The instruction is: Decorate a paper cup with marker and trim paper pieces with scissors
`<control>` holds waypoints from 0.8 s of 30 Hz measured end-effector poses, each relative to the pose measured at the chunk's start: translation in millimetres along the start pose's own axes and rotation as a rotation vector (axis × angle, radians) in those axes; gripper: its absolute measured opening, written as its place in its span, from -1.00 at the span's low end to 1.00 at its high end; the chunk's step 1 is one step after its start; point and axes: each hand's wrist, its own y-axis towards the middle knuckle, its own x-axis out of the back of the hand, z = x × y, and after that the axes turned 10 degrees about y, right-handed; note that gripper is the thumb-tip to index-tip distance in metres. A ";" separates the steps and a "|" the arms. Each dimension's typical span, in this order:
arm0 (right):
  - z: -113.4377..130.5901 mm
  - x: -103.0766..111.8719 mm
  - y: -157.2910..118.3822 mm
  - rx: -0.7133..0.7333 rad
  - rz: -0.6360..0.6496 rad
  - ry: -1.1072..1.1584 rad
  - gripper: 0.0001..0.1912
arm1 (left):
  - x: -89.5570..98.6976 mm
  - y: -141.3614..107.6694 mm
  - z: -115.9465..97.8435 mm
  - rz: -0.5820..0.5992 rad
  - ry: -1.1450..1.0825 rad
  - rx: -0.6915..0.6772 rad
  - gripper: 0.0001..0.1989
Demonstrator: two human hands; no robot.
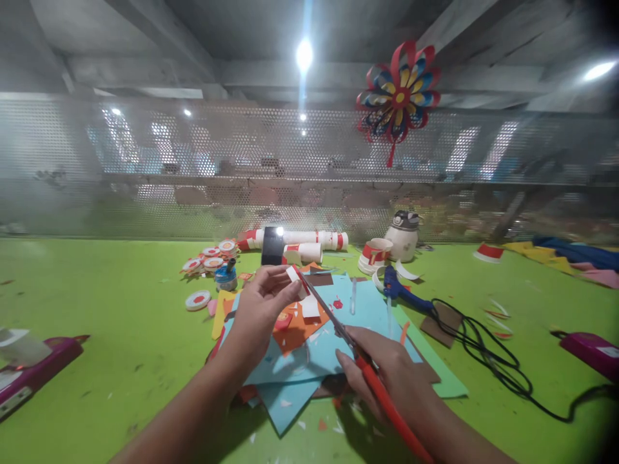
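Observation:
Between the thumb and fingers of my left hand (258, 309) is a small red and white paper piece (296, 282). My right hand (387, 364) is wrapped round the red handles of the scissors (333, 319), whose long blades point up and left, with their tips at the paper piece. Below both hands lie light blue sheets (275, 367) and an orange sheet (300, 332), scattered with small scraps. A white piece (311, 309) and a red flower-shaped cutout (337, 303) rest on these sheets.
A blue glue gun (406, 293) with a looped black cable (493, 354) is on the right. Round red and white pieces (198, 299) and a blue jar (225, 277) stand left. Behind are white tubes (302, 240) and a white jug (403, 237). Purple power strips (48, 364) lie at both sides.

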 end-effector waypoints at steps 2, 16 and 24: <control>1.5 1.0 0.5 -0.001 -0.005 0.004 -0.85 | -1.4 -0.5 1.4 -0.019 0.020 -0.005 -0.67; 1.6 3.4 -0.8 0.015 0.020 -0.036 -0.86 | 1.6 4.0 -1.8 -0.101 0.034 -0.038 -0.63; 3.2 3.1 -3.3 0.003 -0.024 -0.024 -0.86 | -4.0 -2.5 -3.5 -0.081 0.073 -0.086 -0.65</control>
